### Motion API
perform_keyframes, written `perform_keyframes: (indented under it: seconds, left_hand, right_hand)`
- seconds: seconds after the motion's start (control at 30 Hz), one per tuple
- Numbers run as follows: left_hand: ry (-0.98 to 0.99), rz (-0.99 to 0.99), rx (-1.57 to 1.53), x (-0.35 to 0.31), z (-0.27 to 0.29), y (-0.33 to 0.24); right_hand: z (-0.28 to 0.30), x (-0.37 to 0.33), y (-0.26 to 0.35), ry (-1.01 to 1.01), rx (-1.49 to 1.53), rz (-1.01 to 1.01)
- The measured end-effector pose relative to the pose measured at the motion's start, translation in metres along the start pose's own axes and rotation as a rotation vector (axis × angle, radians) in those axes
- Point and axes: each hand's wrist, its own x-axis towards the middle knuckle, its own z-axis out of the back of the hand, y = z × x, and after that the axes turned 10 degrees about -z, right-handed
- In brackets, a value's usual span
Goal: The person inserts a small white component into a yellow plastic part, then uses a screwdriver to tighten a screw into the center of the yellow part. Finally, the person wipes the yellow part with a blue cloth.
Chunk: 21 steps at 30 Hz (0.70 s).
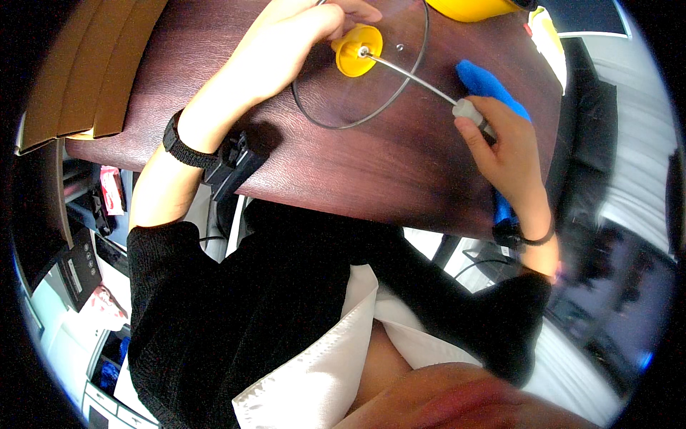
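Note:
My left hand (307, 32) is closed around the back of a yellow cup-shaped plastic part (348, 58), whose round open face is turned to the right. My right hand (504, 146) grips the pale handle of a screwdriver (421, 81). Its long metal shaft runs up to the left, and the tip meets the metal fitting in the middle of the yellow part. A thin grey cable (357, 123) loops across the table under the shaft. On the tabletop, just right of the yellow part, lies a small round metal piece (400, 47), too small to name.
The brown table (343, 171) curves toward me. Blue cloth (486, 82) lies beyond my right hand. A large yellow object (475, 8) sits at the far edge, partly cut off. Brown cardboard (86, 64) stands at the left, and a black device (239, 164) is by my left wrist.

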Motion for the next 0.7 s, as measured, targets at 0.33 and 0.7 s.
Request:
perform_keyframes:
  seconds: [0.33,0.7]
  left_hand:
    - [-0.036,-0.012,-0.004,-0.001,-0.003,-0.001]
    - [0.047,-0.098,0.160,0.003,0.000,-0.005]
  right_hand:
    - [0.004,0.004,0.002,-0.031,-0.074,0.059]
    - [0.048,0.030,0.024,-0.124,-0.510,0.265]
